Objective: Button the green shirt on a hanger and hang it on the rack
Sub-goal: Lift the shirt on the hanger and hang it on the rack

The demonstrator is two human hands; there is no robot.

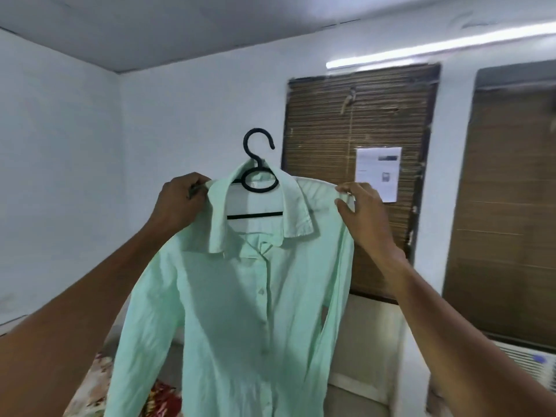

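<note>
Up in the air in front of the white wall (pixel 75 145), the green shirt (pixel 240 296) is hanging on a black hanger (pixel 258 164), and a person is holding it up with both hands. The left hand (pixel 180 203) is gripping the shirt's left shoulder, with its fingers curled tight around the cloth just beside the collar (pixel 255 212). The right hand (pixel 364 212) is holding the other shoulder, pinching the cloth between its thumb and fingers. The hanger's hook is sticking up above the collar and is not touching anything. The hanger's flat bar is showing inside the open neck. The front of the shirt is facing the camera and looks closed down the middle, with small buttons (pixel 261 291) showing in a line; the top by the collar is folding open a little. The sleeves are hanging down at both sides. Behind the shirt, a brown bamboo blind (pixel 346 121) is covering a window, and a white paper (pixel 377 173) is stuck on it. Another blind (pixel 511 206) is hanging farther to the right. A long tube light (pixel 436 46) is glowing near the ceiling. Below the shirt, at the bottom left, a flowery cloth (pixel 90 395) is peeking out.
</note>
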